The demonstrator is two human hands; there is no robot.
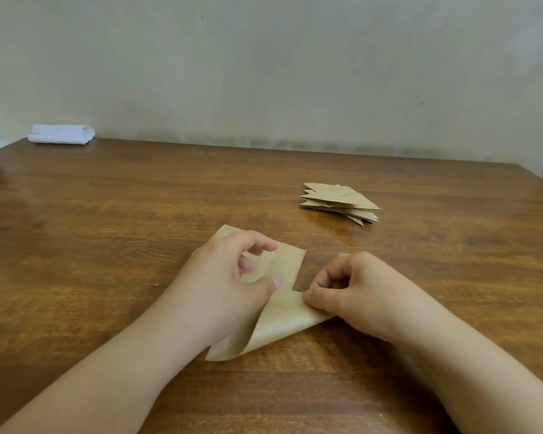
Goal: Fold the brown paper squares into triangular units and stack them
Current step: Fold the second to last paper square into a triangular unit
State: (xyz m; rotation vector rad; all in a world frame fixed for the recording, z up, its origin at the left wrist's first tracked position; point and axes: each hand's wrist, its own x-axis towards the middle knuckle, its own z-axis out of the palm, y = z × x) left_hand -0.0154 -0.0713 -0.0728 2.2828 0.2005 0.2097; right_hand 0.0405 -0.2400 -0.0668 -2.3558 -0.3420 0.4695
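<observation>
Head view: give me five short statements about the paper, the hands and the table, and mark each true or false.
1. Both hands are on the brown paper piece being folded. True: the left hand and the right hand both touch it.
2. The stack of folded units lies to the left of the hands. False: it lies beyond them, to the right.
3. A white folded item sits at the table's far left, by the wall. True.
4. The right hand holds a folded unit above the stack. False: its fingers pinch the paper piece at a fold.
5. The paper piece lies fully flat. False: its near flap curls up off the table.
</observation>
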